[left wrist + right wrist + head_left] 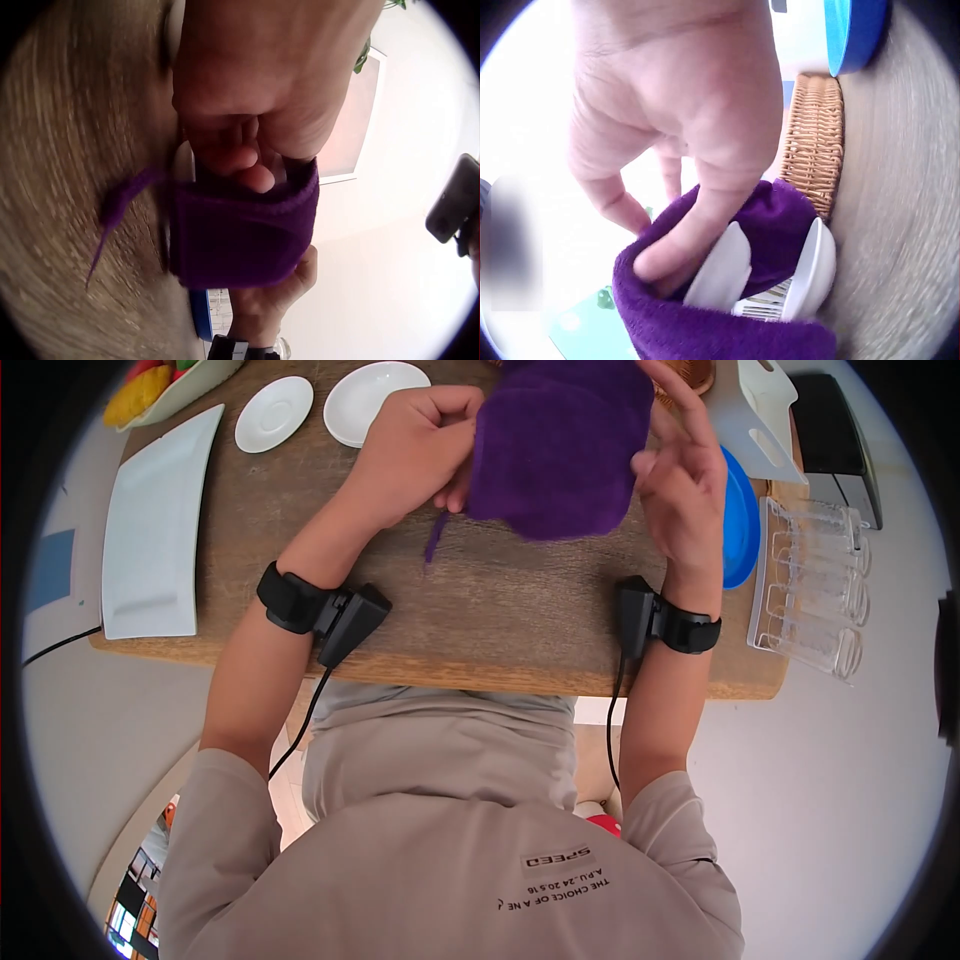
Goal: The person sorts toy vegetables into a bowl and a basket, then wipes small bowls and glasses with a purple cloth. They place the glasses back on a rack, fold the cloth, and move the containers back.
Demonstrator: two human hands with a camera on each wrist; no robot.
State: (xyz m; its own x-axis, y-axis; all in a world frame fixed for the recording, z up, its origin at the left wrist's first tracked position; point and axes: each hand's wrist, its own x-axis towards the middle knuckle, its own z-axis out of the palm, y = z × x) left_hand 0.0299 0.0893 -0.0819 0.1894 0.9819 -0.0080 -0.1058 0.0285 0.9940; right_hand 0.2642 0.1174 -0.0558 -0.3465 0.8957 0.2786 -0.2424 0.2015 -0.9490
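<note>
A purple cloth [560,455] is held up between the two hands above the wooden table, with a thin purple cord [434,540] hanging at its left corner. The left hand [420,455], fingers curled, grips its left edge. At the right edge is the right hand [685,490]. In the left wrist view the cloth [240,240] hangs below the left hand [262,82] in a curved, pouch-like shape. The right wrist view has the right hand [682,112] pinching the cloth's rim [652,322], some fingers inside its fold. White pieces [724,274] appear within the curve; whether they lie inside or beyond is unclear.
Two white dishes [274,415] and a long white plate [160,530] lie on the left. Toy-like food fills a bowl [190,395] at the back left. On the right are a blue plate [741,520], a white holder [755,420] and a rack with several glasses [825,595].
</note>
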